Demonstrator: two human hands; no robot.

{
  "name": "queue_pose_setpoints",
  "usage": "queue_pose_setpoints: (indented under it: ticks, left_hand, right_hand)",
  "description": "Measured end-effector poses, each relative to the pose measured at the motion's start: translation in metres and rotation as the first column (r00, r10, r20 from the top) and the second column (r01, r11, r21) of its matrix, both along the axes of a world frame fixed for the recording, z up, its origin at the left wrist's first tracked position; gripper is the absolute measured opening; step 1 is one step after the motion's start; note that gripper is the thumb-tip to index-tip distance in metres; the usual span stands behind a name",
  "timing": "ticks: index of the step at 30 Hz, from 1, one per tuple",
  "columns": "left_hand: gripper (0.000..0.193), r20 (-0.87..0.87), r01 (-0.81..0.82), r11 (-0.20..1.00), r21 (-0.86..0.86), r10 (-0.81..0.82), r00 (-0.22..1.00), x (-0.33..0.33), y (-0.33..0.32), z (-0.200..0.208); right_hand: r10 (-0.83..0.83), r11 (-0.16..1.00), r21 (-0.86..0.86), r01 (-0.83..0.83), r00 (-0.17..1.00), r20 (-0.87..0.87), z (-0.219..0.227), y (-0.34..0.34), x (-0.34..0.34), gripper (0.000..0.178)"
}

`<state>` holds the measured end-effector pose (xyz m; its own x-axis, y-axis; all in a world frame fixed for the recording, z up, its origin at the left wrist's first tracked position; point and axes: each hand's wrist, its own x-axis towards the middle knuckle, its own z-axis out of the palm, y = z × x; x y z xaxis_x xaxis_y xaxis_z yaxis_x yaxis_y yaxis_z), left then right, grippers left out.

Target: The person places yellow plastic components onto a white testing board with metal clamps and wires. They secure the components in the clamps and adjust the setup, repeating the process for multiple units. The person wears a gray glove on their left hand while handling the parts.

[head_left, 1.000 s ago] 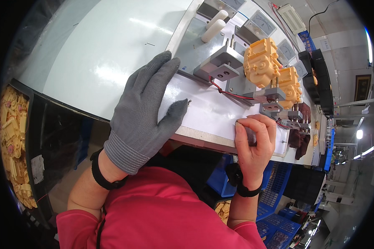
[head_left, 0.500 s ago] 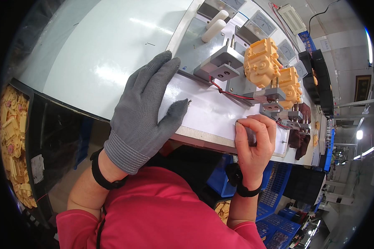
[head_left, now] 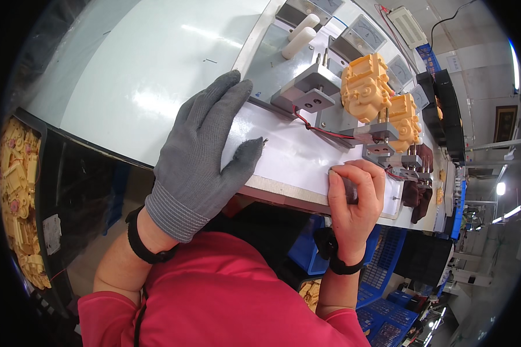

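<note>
My left hand (head_left: 205, 130), in a grey knitted glove, lies with fingers stretched and thumb apart at the near edge of the white board (head_left: 283, 153). Nothing shows in its grip. A small metal pin (head_left: 265, 140) stands near the thumb tip. My bare right hand (head_left: 358, 191) rests at the board's near edge, its thumb and forefinger tips pressed together; whatever lies between them is too small or hidden. Beyond it, a yellow moulded part (head_left: 364, 88) sits on a grey metal test fixture (head_left: 315, 87) with red and black wires. Another yellow part (head_left: 405, 121) sits to its right.
Two white upright rods (head_left: 298, 43) and several analog meters (head_left: 360, 34) stand at the back. A black bin of yellow parts (head_left: 23, 196) is at the far left. Blue crates (head_left: 382, 254) lie below the bench on the right. Dark brown cloth (head_left: 417, 194) lies farther right.
</note>
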<state>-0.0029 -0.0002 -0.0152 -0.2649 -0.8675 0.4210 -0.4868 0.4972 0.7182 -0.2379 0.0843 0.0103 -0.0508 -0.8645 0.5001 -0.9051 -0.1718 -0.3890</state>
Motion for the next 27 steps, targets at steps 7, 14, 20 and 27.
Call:
queue_pose_setpoints:
  ticks: [7,14,20,27]
  left_hand:
    - [0.065,-0.006,0.004,1.000,0.005,-0.004,1.000,0.0002,-0.0003,-0.0005]
    - [0.065,0.002,-0.001,1.000,0.001,0.001,1.000,-0.0001,0.0000,0.0001]
    - [0.065,-0.004,-0.002,1.000,-0.003,0.002,1.000,-0.0004,-0.0001,-0.0010]
    - [0.066,0.002,-0.009,1.000,-0.002,0.009,1.000,-0.0009,0.0000,-0.0004]
  right_hand:
    - [-0.001,1.000,0.004,0.001,1.000,-0.002,0.0003,0.0001,-0.0001,0.016]
    - [0.004,1.000,-0.002,-0.004,1.000,-0.001,0.0005,-0.0004,-0.0002,0.016]
    - [0.007,1.000,0.006,-0.007,1.000,0.010,0.0012,-0.0005,-0.0006,0.017]
    - [0.011,1.000,0.019,-0.012,1.000,0.024,0.0033,-0.0005,-0.0008,0.016]
